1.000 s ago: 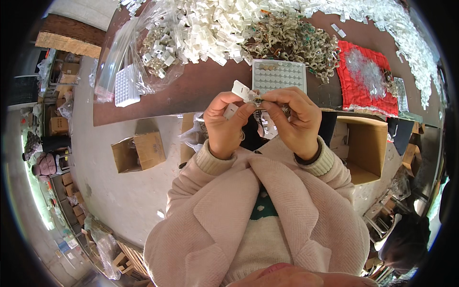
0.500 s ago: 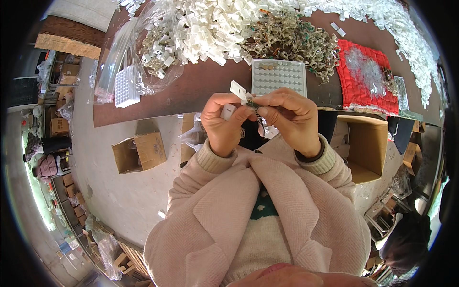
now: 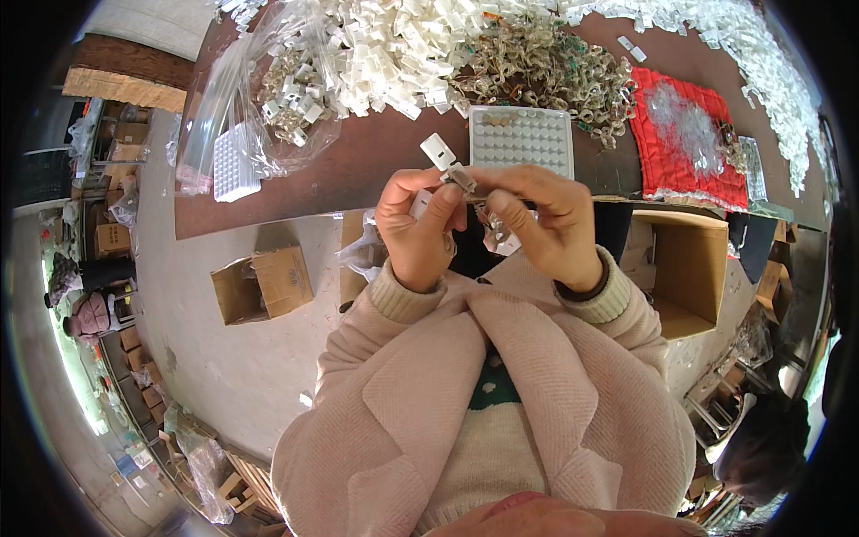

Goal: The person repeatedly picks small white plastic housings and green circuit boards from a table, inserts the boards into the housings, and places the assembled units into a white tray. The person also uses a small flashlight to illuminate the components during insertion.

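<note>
Just in front of the table edge, my left hand [image 3: 415, 227] pinches a white plastic casing [image 3: 437, 150] with a dark slot, its far end pointing up and left. A small grey-clear part [image 3: 459, 177] sits at the casing's near end, by my left thumb. A second white casing [image 3: 420, 204] rests inside the curled left fingers. My right hand [image 3: 548, 222] is closed beside it, thumb and forefinger together at the grey-clear part. Thin wires and a shiny clear piece [image 3: 494, 234] hang below the right fingertips; their exact form is partly hidden.
White casings [image 3: 385, 54] are heaped on the brown table [image 3: 277, 195], beside a pile of wired parts [image 3: 546, 80]. A white dimpled tray [image 3: 522, 143] lies beyond my hands, a red cloth [image 3: 684, 134] to its right. Open cardboard boxes [image 3: 282, 282] [image 3: 684, 273] stand below the table.
The white casing has tipped upward and turned, showing its slotted face. The grey-clear part now shows at its near end, and my right fingers have shifted slightly, with wires hanging beneath.
</note>
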The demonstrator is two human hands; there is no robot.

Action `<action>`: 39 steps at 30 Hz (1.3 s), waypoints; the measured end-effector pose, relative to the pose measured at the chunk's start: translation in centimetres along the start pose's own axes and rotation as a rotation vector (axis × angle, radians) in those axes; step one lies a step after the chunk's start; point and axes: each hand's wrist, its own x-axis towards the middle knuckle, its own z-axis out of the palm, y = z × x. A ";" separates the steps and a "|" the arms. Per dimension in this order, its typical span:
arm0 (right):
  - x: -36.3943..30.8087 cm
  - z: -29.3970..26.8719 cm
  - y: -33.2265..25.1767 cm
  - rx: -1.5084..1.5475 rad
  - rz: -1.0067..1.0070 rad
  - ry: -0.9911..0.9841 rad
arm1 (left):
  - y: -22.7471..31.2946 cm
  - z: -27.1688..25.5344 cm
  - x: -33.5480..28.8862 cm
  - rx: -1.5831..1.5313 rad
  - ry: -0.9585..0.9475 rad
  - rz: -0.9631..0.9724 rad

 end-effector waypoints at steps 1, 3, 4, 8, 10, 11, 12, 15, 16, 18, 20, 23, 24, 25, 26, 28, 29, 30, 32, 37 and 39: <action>0.3 -0.3 0.0 -0.048 -0.019 0.015 | 0.1 0.0 0.1 -0.063 0.001 -0.035; 0.6 -0.6 0.0 -0.214 -0.145 -0.003 | 0.2 0.0 0.2 -0.077 -0.020 -0.090; 0.6 -0.7 -0.1 -0.275 -0.176 -0.015 | 0.2 0.0 0.2 -0.088 -0.029 -0.114; 0.7 -1.0 0.0 -0.452 -0.261 -0.071 | 0.5 -0.1 0.3 -0.017 -0.018 -0.202; 0.8 -1.0 0.1 -0.619 -0.370 -0.089 | 0.6 -0.1 0.3 -0.015 -0.007 -0.257; 0.9 -1.0 0.1 -0.712 -0.421 -0.102 | 0.5 -0.1 0.3 -0.038 -0.008 -0.258; 0.9 -1.0 0.1 -0.665 -0.409 -0.082 | 0.5 0.0 0.2 -0.064 -0.005 -0.261; 0.9 -0.8 -0.1 -0.515 -0.303 -0.042 | 0.3 0.2 0.2 -0.122 0.037 -0.220; 0.7 -0.8 -0.3 -0.432 -0.232 -0.014 | 0.2 0.2 0.2 -0.138 0.055 -0.199; 0.2 -0.1 -0.7 -0.240 -0.070 0.029 | 0.0 0.4 0.1 -0.077 0.073 -0.141; -0.3 0.9 -0.8 -0.043 0.090 0.051 | -0.2 0.6 -0.1 -0.052 0.084 -0.088; -0.6 1.6 -0.5 0.042 0.185 0.104 | -0.6 0.9 -0.4 -0.036 0.076 -0.007; -0.6 1.7 -0.4 0.056 0.176 0.117 | -0.7 0.9 -0.5 -0.008 0.065 0.022; -0.6 1.8 -0.2 0.073 0.168 0.129 | -0.8 0.9 -0.6 0.022 0.060 0.045; -0.6 1.9 -0.1 0.085 0.172 0.143 | -0.9 0.9 -0.6 0.050 0.055 0.071; -0.6 2.0 0.1 0.142 0.190 0.138 | -1.0 0.8 -0.8 0.111 0.053 0.109; -0.6 2.0 0.1 0.164 0.199 0.129 | -1.1 0.8 -0.8 0.102 0.055 0.119; -0.5 2.0 0.2 0.171 0.175 0.145 | -1.2 0.8 -0.8 0.093 0.057 0.128; -0.4 2.1 0.3 0.176 0.112 0.171 | -1.2 0.7 -0.8 0.097 0.053 0.146; -0.1 1.3 0.2 0.152 0.196 0.140 | -1.0 0.5 -0.7 0.188 0.029 0.188; 0.1 1.0 0.2 0.273 0.292 0.117 | -0.9 0.4 -0.7 0.127 0.023 0.168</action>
